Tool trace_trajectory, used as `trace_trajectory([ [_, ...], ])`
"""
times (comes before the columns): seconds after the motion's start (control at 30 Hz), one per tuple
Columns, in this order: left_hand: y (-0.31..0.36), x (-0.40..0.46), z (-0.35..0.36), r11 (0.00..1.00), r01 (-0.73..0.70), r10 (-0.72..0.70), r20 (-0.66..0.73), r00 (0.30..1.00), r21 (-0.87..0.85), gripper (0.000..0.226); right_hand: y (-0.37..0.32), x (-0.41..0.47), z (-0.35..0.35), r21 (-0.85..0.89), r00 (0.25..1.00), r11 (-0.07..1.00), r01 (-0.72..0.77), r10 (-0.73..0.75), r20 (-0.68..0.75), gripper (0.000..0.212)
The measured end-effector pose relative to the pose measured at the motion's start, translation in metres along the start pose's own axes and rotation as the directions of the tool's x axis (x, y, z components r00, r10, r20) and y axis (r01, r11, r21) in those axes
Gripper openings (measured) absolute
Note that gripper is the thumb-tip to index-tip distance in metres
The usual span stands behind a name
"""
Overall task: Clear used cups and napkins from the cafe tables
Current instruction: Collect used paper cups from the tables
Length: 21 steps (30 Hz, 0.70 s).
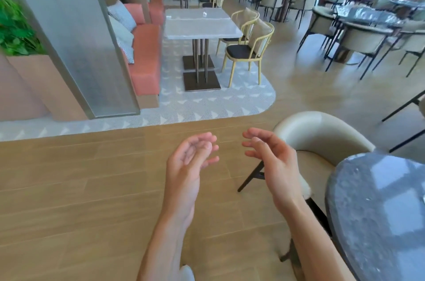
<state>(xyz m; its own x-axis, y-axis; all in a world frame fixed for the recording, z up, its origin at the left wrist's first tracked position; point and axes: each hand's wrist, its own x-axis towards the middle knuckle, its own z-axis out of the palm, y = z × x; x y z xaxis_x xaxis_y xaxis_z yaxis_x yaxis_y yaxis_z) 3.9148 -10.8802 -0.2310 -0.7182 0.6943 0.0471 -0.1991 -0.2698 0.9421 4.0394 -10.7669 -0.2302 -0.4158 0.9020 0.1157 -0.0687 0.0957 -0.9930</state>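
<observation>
**Both hands free above the floor, one small thing on a far worktop**

Head view. Low in the middle, left hand [190, 161] and right hand [271, 156], raised side by side over the wooden floor [80, 188], palms turned toward each other, a gap between them. Fingers [211, 145] of the left loosely bent, released, grasping nothing. Fingers [250, 135] of the right also loosely bent, released, grasping nothing. Both forearms bare.

At the lower right, a dark round worktop [379, 211], glossy, with window reflections on it; at its right edge a small pale thing, cut by the frame, too little of it to name. Just behind, a beige chair [319, 133], its back near the right hand.

Further ahead, on a patterned grey floor part, a pale square worktop [202, 27] on dark legs. On it, near the far side, a small white object [204, 13], well apart from both hands; cup or napkin, impossible to tell. Beside this worktop, on the right, two yellow chairs [248, 50] with dark seats; on the left, a pink bench [145, 57] with cushions.

At the far left, green plants [16, 27] and a grey pillar [69, 27]. More worktops and chairs in the back and along the windows on the right, blurred.
</observation>
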Motion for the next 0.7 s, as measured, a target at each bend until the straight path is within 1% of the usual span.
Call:
trace_trajectory([
  [0.07, 0.005, 0.050, -0.001, 1.000, 0.002, -0.003, 0.049, 0.999, 0.016, 0.021, -0.007, 0.047, 0.014, 0.001, 0.999, 1.000, 0.024, -0.024, -0.049, 0.014],
  [0.17, 0.013, 0.132, 0.003, 1.000, -0.019, 0.018, 0.103, 0.994, 0.012, 0.023, -0.020, 0.120, 0.034, 0.020, 0.988, 0.997, 0.077, -0.074, -0.133, 0.026],
  [0.27, 0.014, 0.196, 0.018, 0.999, -0.029, 0.026, 0.124, 0.992, 0.022, 0.021, -0.020, 0.174, 0.047, 0.019, 0.987, 0.997, 0.081, -0.078, -0.142, 0.024],
  [0.37, 0.001, 0.249, 0.041, 1.000, -0.014, 0.010, 0.167, 0.986, 0.020, 0.025, -0.008, 0.223, 0.051, 0.027, 0.984, 0.995, 0.092, -0.086, -0.157, 0.021],
  [0.53, -0.031, 0.342, 0.086, 0.997, -0.005, -0.012, 0.213, 0.977, 0.077, 0.023, 0.027, 0.321, 0.046, 0.078, 0.983, 0.995, 0.060, -0.046, -0.180, 0.021],
  [0.63, -0.043, 0.406, 0.121, 0.995, -0.026, 0.005, 0.210, 0.978, 0.099, 0.017, 0.039, 0.395, 0.034, 0.128, 0.975, 0.989, 0.070, -0.041, -0.220, 0.023],
  [0.7, -0.047, 0.450, 0.149, 0.992, -0.036, 0.009, 0.213, 0.977, 0.121, 0.013, 0.041, 0.444, 0.019, 0.147, 0.974, 0.987, 0.060, -0.025, -0.226, 0.019],
])
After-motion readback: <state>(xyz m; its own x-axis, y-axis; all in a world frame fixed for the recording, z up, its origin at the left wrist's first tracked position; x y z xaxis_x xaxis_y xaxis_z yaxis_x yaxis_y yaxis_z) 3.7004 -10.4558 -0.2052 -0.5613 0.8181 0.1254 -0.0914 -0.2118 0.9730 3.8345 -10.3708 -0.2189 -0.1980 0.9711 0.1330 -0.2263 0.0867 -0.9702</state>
